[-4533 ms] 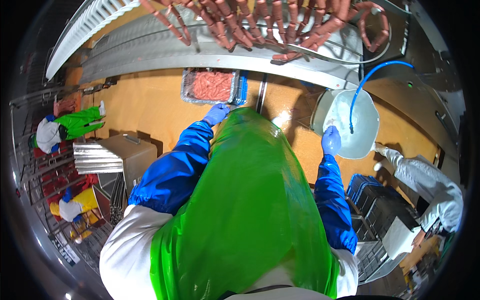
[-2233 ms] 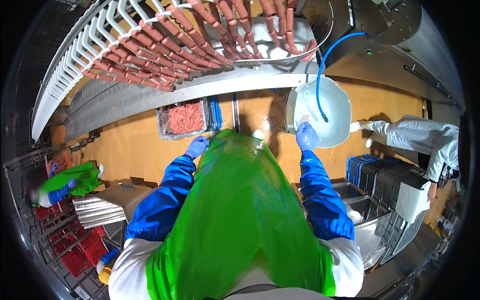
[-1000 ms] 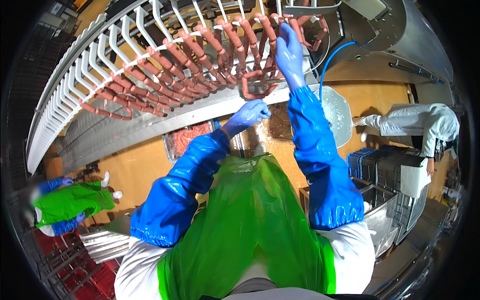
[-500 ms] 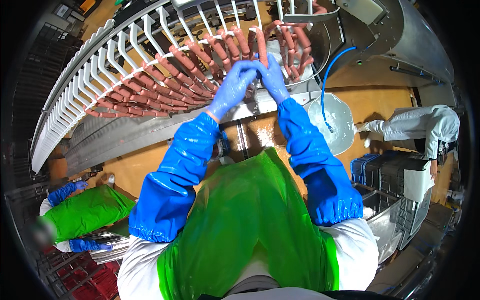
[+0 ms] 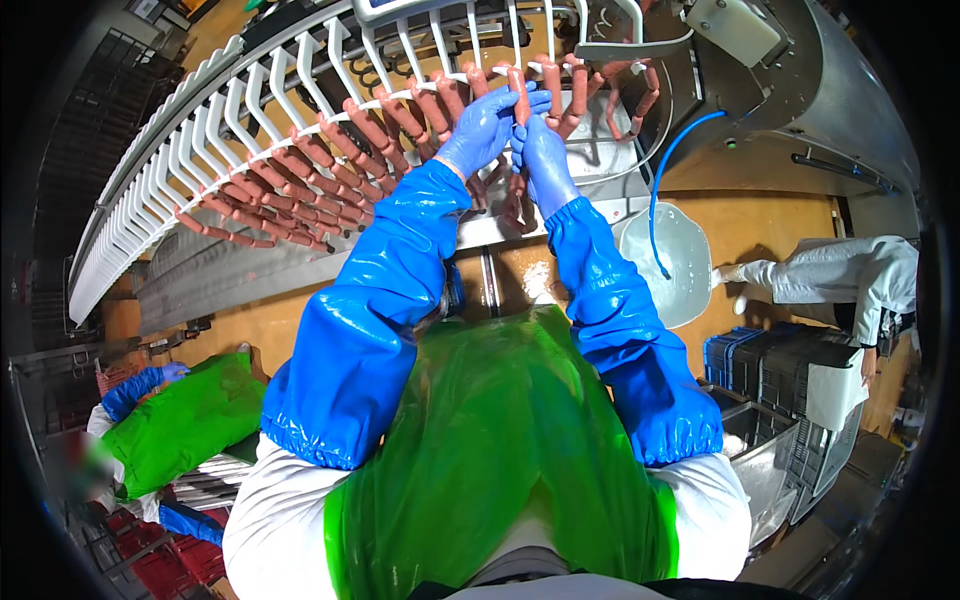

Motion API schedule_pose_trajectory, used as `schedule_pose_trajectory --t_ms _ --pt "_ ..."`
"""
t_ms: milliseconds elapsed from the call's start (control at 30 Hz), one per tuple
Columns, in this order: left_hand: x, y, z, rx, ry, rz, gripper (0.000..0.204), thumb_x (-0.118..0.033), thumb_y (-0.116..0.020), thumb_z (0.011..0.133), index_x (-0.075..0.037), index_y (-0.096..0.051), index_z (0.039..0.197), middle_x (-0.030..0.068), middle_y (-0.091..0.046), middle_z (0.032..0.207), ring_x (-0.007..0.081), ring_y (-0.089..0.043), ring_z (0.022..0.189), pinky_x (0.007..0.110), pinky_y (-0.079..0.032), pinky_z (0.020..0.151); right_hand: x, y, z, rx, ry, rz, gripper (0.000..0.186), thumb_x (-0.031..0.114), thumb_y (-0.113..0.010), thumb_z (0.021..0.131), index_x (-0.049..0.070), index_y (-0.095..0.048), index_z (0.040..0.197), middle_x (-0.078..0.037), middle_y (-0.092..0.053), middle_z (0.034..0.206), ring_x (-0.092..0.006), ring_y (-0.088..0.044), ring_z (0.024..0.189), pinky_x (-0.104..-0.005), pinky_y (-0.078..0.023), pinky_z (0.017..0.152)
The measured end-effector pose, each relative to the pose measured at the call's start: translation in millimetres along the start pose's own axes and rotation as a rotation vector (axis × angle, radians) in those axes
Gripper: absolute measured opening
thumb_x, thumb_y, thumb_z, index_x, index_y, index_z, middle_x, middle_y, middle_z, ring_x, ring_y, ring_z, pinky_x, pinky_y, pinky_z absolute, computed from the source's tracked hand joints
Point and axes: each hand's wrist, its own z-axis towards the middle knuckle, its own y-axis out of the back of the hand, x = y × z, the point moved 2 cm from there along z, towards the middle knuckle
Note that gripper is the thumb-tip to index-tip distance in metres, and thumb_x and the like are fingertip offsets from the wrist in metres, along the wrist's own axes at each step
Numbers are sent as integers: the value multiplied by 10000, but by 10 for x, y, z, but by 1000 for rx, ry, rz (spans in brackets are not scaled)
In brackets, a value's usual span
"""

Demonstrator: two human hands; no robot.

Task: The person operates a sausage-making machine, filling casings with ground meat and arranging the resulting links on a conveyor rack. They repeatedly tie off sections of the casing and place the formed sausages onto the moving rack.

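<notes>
sausage link (image 5: 519, 95), pink and cylindrical, is gripped by left hand (image 5: 480, 130) and right hand (image 5: 544, 161).

I can read no text, label, brand, number or sign from here; the pale-faced panel (image 5: 385, 9) at the top edge is partly cut off, and I make out no lettering on it; the small things at the far upper left are too small and dim for me to tell any marks.
</notes>
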Motion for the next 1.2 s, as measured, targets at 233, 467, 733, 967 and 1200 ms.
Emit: schedule_pose_trajectory --t_ms 233,467,733,967,1200 --pt "-19 169 27 1 57 76 433 -225 -570 1005 48 -490 1331 166 -632 1146 261 -634 1109 326 -576 858 -120 65 47 154 -9 108 255 258 -486 1018 31 -591 972 -24 -588 809 -123 -552 699 -267 -463 640" --pt "19 189 46 -79 -2 21 433 -186 -539 1011 55 -458 1360 202 -583 1266 312 -619 1133 385 -560 948 -46 36 -8 133 181 -160 299 292 -498 1025 54 -601 874 -15 -576 775 -103 -522 687 -261 -427 633" --pt "-28 192 11 17 22 -53 446 -170 -574 987 67 -465 1349 192 -588 1268 313 -586 1193 424 -476 1053 -112 -60 102 133 -78 62 370 295 -401 1021 196 -351 668 51 -325 559 -101 -295 449 -298 -270 438" --pt "-224 -110 -215 -539 -183 891 314 -219 -721 882 41 -668 1051 117 -693 912 194 -672 807 299 -525 733 -120 30 -48 -78 1004 -1161 158 127 -513 957 -20 -569 942 -232 -599 900 -453 -572 780 -494 -461 709" --pt "107 237 311 -233 209 -120 236 -172 -627 918 18 -623 1059 165 -663 998 324 -678 963 501 -573 875 -252 359 241 411 3 -105 383 364 -482 1034 5 -611 1001 -83 -605 770 -195 -613 679 -355 -516 650"
